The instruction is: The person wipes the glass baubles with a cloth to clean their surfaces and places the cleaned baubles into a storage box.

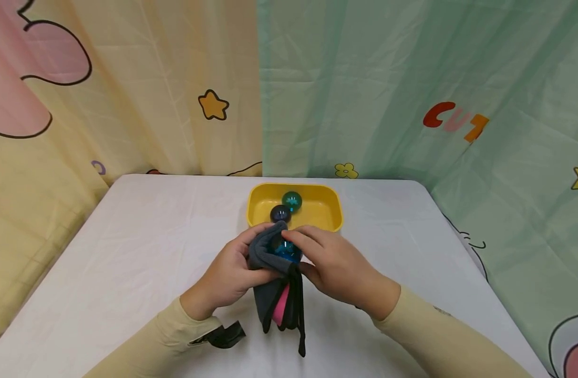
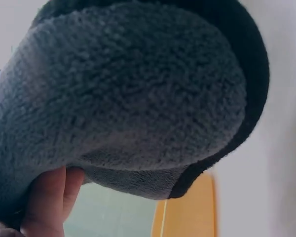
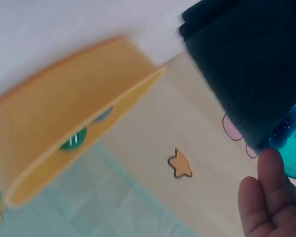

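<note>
A clear blue ball (image 1: 289, 252) sits in the folded opening of a dark grey fleece cloth (image 1: 266, 294) with black trim and a pink patch. My left hand (image 1: 227, 273) grips the cloth from the left, thumb in front. From the right, my right hand (image 1: 341, 265) holds the ball, fingers over its top and thumb lower down. The right wrist view shows fingertips (image 3: 270, 165) at the edge of the shiny ball (image 3: 295, 143). Grey fleece (image 2: 128, 89) fills most of the left wrist view and hides the ball there.
Just beyond the hands, a yellow plastic tub (image 1: 324, 207) stands on the white-covered table (image 1: 152, 252). Inside it lie a green ball (image 1: 291, 200) and a dark purple ball (image 1: 280, 213). Printed curtains (image 1: 346, 89) hang behind the table. A black strap (image 1: 227, 335) hangs at the left cuff.
</note>
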A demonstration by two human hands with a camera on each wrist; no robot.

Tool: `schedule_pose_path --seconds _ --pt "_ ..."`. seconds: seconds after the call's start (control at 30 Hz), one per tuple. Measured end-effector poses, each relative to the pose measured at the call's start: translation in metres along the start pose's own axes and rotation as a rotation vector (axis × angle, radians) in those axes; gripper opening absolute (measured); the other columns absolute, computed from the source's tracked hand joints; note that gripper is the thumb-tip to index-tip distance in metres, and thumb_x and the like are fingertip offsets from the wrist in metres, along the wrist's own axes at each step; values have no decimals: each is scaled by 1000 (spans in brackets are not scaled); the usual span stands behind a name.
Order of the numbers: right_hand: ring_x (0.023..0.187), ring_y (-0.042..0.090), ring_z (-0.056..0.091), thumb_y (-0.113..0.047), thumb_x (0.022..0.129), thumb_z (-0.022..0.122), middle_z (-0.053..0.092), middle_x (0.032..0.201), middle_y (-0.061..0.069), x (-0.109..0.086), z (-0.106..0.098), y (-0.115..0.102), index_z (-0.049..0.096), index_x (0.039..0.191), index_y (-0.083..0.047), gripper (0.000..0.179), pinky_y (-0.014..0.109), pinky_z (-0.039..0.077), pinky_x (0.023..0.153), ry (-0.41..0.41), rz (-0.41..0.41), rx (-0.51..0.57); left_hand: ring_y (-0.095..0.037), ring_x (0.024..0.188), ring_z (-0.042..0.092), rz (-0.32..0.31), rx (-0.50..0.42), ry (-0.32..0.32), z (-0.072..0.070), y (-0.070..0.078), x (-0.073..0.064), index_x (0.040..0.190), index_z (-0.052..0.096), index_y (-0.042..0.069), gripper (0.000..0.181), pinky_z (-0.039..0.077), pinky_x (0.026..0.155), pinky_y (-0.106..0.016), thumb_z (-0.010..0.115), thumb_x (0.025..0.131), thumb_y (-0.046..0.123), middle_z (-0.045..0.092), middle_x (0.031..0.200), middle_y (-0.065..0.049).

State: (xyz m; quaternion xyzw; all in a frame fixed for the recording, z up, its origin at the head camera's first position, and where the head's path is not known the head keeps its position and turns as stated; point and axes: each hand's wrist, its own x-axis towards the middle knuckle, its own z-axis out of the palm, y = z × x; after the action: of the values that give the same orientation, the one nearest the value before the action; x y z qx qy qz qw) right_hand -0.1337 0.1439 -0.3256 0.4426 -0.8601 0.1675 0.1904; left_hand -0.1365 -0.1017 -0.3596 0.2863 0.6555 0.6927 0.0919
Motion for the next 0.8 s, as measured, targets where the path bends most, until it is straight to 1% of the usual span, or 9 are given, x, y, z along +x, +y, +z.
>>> schedule_pose_path --seconds 0.1,0.17,0.23,0.3,0.4,0.53,0.7,0.73,0.8 --pt "115 20 69 -13 90 84 67 137 8 1 -1 -1 49 150 -5 70 36 61 100 -65 133 182 -19 122 66 -5 53 2 -2 3 -1 153 46 10 72 60 99 -30 79 90 -3 61 146 -18" --pt "112 17 69 -14 93 82 68 137 7 3 -3 -1 47 151 -5 68 35 61 99 -83 218 327 -21 122 66 -10 102 15 -4 6 -1 153 47 11 72 61 98 -30 79 90 -2 63 145 -16" --pt "106 14 68 -13 93 81 69 133 4 6 -4 0 47 151 -7 67 33 62 96 -76 262 436 -23 121 66 -19 152 30 -7 9 -2 152 48 12 71 61 98 -29 80 90 0 65 142 -14" --pt "101 12 67 -15 94 81 70 127 3 8 -5 3 48 150 -7 66 31 62 94 -67 289 491 -23 119 68 -34 202 50 -13 13 -3 151 50 11 69 61 97 -28 81 90 2 67 139 -15" --pt "98 12 65 -17 95 80 70 121 3 12 -7 11 47 150 -7 65 31 62 91 -71 345 487 -21 115 70 -59 267 84 -24 19 -6 149 52 9 67 61 94 -26 83 89 3 70 134 -18" --pt "95 15 67 -19 97 78 70 120 7 18 -9 31 46 150 -5 63 31 63 86 -90 438 426 -16 107 73 -110 367 133 -45 31 -15 148 52 8 68 63 88 -27 84 89 5 72 130 -19" --pt "94 18 71 -23 100 75 71 120 7 29 -7 64 46 151 -9 60 32 63 80 -171 531 358 -18 105 74 -158 578 178 -72 46 -28 148 52 12 68 62 83 -23 86 89 13 73 127 -17" --pt "95 19 71 -24 100 74 71 121 7 32 -6 70 46 151 -10 60 33 63 80 -197 545 345 -19 105 73 -163 639 186 -77 49 -30 148 53 14 68 61 84 -22 86 89 14 74 127 -16" --pt "99 21 69 -26 101 73 70 122 6 36 -4 82 45 152 -11 60 36 63 83 -255 572 307 -23 106 73 -167 769 186 -89 53 -32 147 55 15 67 60 86 -26 87 88 17 75 124 -14"
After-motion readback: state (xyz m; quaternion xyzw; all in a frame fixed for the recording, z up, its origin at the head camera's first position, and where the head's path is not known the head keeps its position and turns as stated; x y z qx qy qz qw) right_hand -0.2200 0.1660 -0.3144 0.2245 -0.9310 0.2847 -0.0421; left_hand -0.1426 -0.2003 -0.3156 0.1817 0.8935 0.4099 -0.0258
